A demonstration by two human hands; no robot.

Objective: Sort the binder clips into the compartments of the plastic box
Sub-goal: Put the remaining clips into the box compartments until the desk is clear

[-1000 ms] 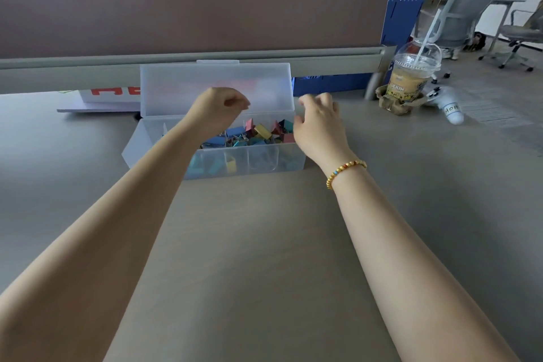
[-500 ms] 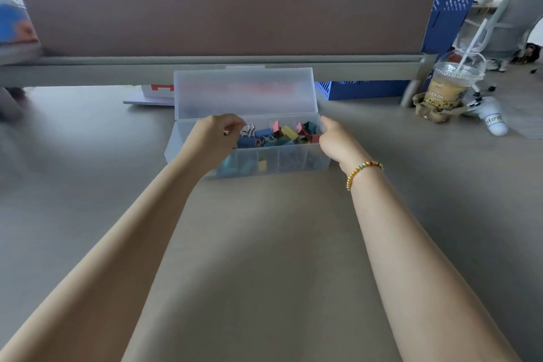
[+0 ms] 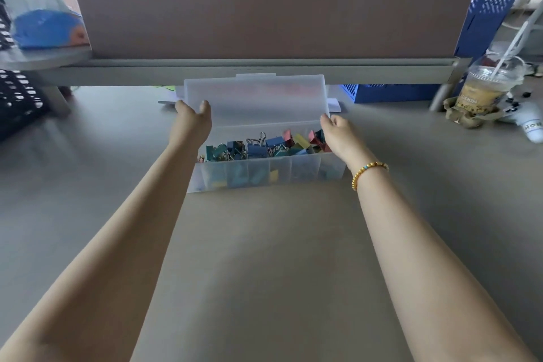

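Note:
A translucent plastic box (image 3: 266, 178) stands on the desk with its lid (image 3: 255, 98) raised at the back. Several coloured binder clips (image 3: 258, 147) lie heaped across its compartments, blue, teal, red and yellow. My left hand (image 3: 191, 123) is at the box's left end, with thumb and fingers on either side of the lid's lower left edge. At the right end, my right hand (image 3: 336, 132) grips the box where the lid meets the rim. A beaded bracelet sits on that wrist.
A brown partition (image 3: 264, 6) on a grey rail closes off the desk behind the box. At the far right stand an iced drink cup (image 3: 484, 88) with a straw and a blue crate (image 3: 390, 92). A black mesh basket (image 3: 17, 103) is at the far left.
My left hand has left the clips and moved to the lid's left edge. My right hand stays at the box's right end. The view has shifted, so the box now sits more central.

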